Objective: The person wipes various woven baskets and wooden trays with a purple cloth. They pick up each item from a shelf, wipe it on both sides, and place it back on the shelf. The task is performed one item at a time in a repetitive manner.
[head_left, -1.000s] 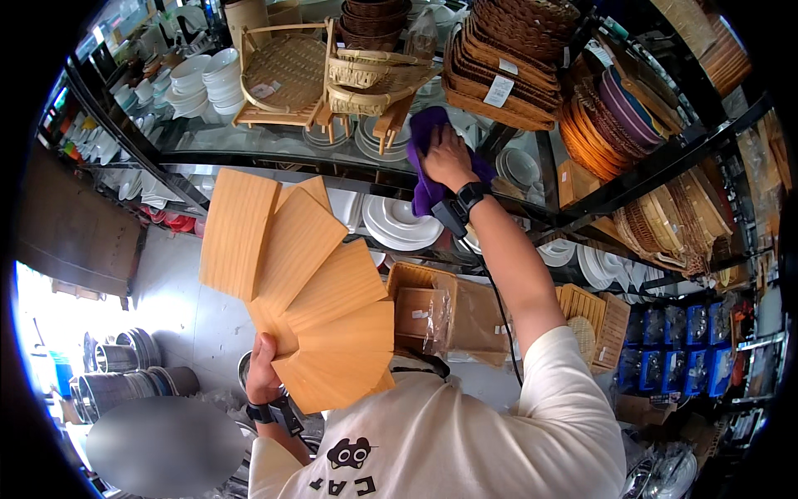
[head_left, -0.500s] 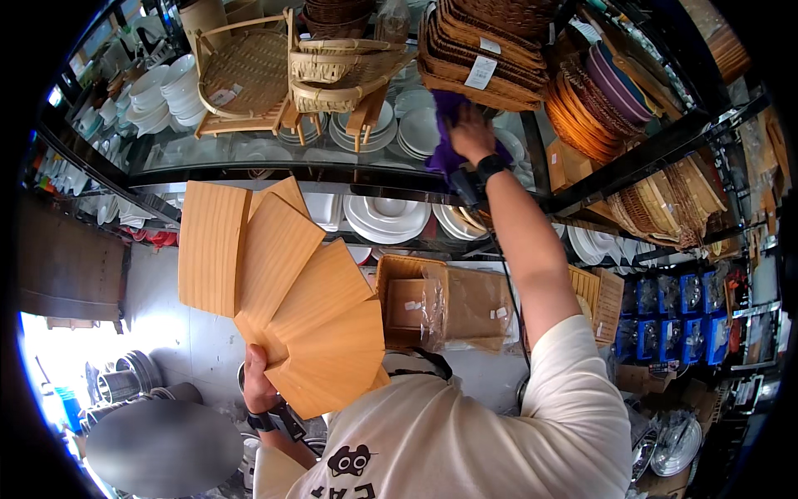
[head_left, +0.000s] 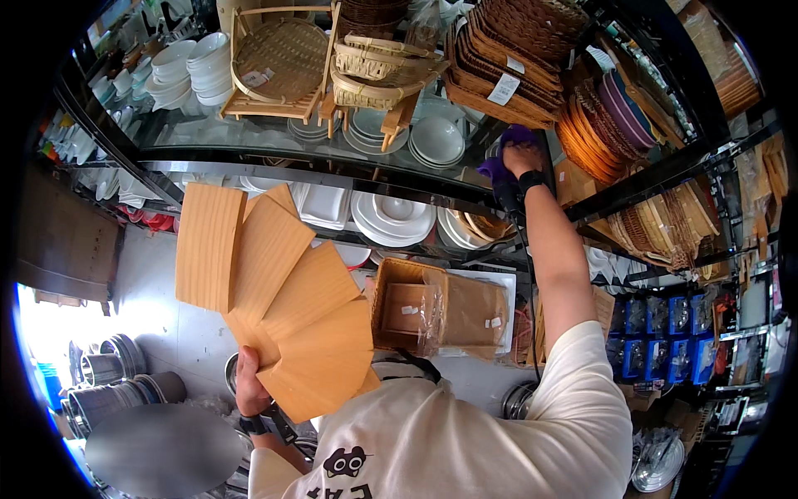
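Observation:
My left hand [head_left: 249,384] grips a fanned-out set of light wooden boards [head_left: 303,287] by their lower end, with the thumb in sight and the other fingers hidden underneath. The boards spread upward and to the right in front of my chest. My right arm reaches out to the glass shelf, where my right hand [head_left: 522,156] presses a bunched purple cloth [head_left: 494,170] onto the glass. Its fingers are partly buried in the cloth. Just beyond that hand sits a stack of brown woven trays [head_left: 503,71], and round orange woven mats [head_left: 583,137] stand to its right.
White bowls [head_left: 212,66], a flat bamboo basket [head_left: 283,62] and small bamboo baskets [head_left: 366,83] occupy the glass shelf. White plates [head_left: 392,218] lie one level below. A black shelf rail [head_left: 332,173] crosses in front. A brown wicker box [head_left: 391,287] sits lower down.
My right hand has slid the purple cloth to the right along the glass, into the corner by the orange mats. The view has shifted slightly; my left hand keeps hold of the boards.

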